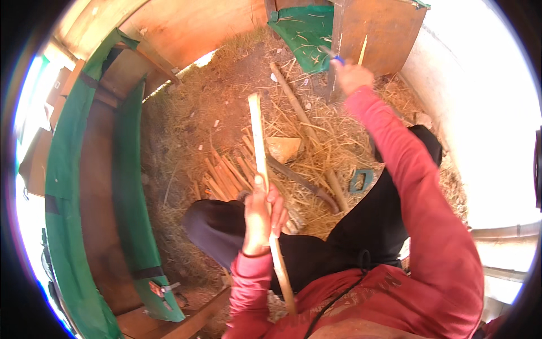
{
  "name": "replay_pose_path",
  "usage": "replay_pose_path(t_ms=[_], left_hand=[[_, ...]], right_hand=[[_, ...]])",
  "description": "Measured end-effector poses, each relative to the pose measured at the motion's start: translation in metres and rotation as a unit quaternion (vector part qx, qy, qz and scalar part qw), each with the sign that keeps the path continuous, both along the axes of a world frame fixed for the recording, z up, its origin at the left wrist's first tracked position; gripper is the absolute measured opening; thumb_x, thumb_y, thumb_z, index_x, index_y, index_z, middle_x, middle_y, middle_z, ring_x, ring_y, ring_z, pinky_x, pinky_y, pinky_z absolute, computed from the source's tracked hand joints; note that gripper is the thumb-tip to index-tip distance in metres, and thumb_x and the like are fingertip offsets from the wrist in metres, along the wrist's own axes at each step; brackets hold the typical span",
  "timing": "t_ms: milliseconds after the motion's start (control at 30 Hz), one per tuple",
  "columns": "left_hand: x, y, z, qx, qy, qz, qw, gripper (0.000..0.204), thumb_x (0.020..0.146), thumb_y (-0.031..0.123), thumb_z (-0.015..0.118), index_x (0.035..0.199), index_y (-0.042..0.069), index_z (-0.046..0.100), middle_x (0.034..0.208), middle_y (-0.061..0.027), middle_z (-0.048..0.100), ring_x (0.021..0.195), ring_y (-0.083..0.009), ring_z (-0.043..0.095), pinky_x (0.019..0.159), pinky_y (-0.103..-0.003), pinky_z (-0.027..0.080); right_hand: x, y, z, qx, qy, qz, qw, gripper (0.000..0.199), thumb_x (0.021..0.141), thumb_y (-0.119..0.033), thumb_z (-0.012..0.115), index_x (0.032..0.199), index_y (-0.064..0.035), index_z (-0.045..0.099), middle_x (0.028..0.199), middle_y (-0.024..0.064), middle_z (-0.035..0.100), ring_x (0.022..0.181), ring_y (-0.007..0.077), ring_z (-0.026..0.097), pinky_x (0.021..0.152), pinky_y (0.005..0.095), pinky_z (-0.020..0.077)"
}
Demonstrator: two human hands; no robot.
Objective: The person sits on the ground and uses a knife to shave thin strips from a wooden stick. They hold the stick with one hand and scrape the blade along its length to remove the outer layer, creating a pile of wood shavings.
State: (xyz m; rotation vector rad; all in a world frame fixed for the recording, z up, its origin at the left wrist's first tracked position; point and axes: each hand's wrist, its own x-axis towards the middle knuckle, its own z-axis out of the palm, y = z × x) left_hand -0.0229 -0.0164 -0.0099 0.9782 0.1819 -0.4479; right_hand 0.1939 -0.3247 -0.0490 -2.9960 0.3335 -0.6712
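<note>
A: What do we see the left hand (263,214) doing?

B: We see its fingers curled round a long, pale wooden stick (257,130). The stick leans in the middle, its near end by the red sweatshirt (384,294).

A: And the right hand (355,79)?

B: That one is far off to the right, and blurry. We see it bent round a knife (339,59) with a blue handle, and the blade points left.

A: Does it hold the thin wood strip (362,50) too?

B: The strip pokes up just beside the fingers. We can't tell if they grip it.

A: What do we see on the ground?

B: Cut sticks (226,176) lie left of the long one, and straw (313,220) lies to the right.
</note>
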Motion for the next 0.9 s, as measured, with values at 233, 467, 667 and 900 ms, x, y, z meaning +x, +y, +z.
replay_pose_path(t_ms=[233,467,667,900], left_hand=[[0.007,0.009,0.007,-0.021,-0.020,0.049,0.998,0.049,0.104,0.046,0.031,0.074,0.009,0.042,0.041,-0.0004,0.032,0.025,-0.0109,0.026,0.026,-0.023,0.022],[0.008,0.012,0.001,-0.090,-0.047,0.064,0.993,0.050,0.105,0.046,0.028,0.073,0.010,0.042,0.041,-0.0016,0.035,0.025,-0.0117,0.027,0.027,-0.023,0.023],[0.007,0.001,-0.005,-0.062,-0.020,0.014,0.998,0.050,0.104,0.048,0.029,0.072,0.012,0.041,0.041,-0.0022,0.034,0.026,-0.0121,0.028,0.028,-0.024,0.023],[0.003,-0.011,-0.001,-0.035,-0.014,0.018,0.999,0.051,0.105,0.047,0.027,0.069,0.014,0.041,0.037,-0.0004,0.032,0.024,-0.0121,0.025,0.030,-0.025,0.020]], right_hand=[[-0.063,0.080,0.024,0.183,-0.019,0.368,0.911,0.037,0.095,-0.043,0.056,0.092,-0.0056,0.055,0.065,0.0171,0.060,0.059,0.0395,0.061,0.051,0.0471,0.0459],[-0.098,0.111,0.024,0.134,-0.021,0.531,0.836,0.041,0.088,-0.046,0.064,0.091,-0.0058,0.054,0.058,0.0133,0.057,0.052,0.0355,0.059,0.048,0.0451,0.0451],[-0.111,0.121,0.026,0.115,-0.085,0.479,0.866,0.039,0.084,-0.042,0.070,0.089,-0.0065,0.053,0.061,0.0105,0.058,0.050,0.0324,0.060,0.042,0.0418,0.0431],[-0.095,0.101,0.040,0.097,-0.083,0.477,0.870,0.037,0.089,-0.041,0.065,0.089,-0.0057,0.052,0.062,0.0135,0.059,0.049,0.0330,0.060,0.042,0.0423,0.0440]])
